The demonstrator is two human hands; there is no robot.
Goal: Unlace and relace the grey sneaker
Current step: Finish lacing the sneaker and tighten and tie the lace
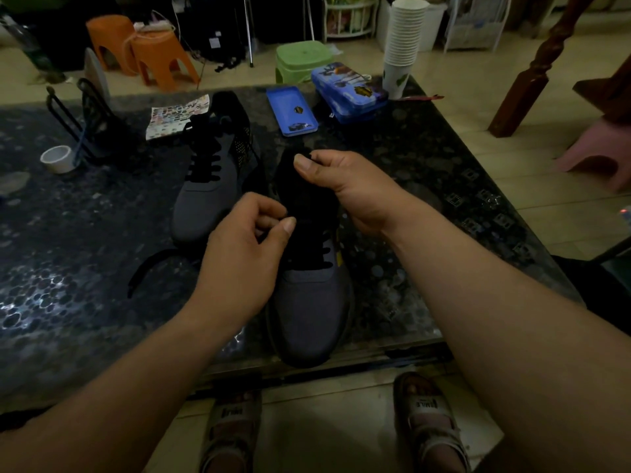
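Note:
A grey sneaker (309,312) with a black tongue and black laces stands at the table's near edge, toe toward me. My left hand (244,247) pinches the black lace (153,264) at the sneaker's left eyelets; a loose length of it curves away to the left on the table. My right hand (345,186) grips the sneaker's black tongue and collar from the right. A second grey sneaker (211,179), laced in black, lies farther back on the left.
On the dark speckled glass table (68,285) are a white tape roll (57,158), a black wire rack (85,121), a sticker sheet (177,114), a blue tin lid (291,110), a blue tin (348,92) and stacked paper cups (404,42). Plastic stools stand beyond.

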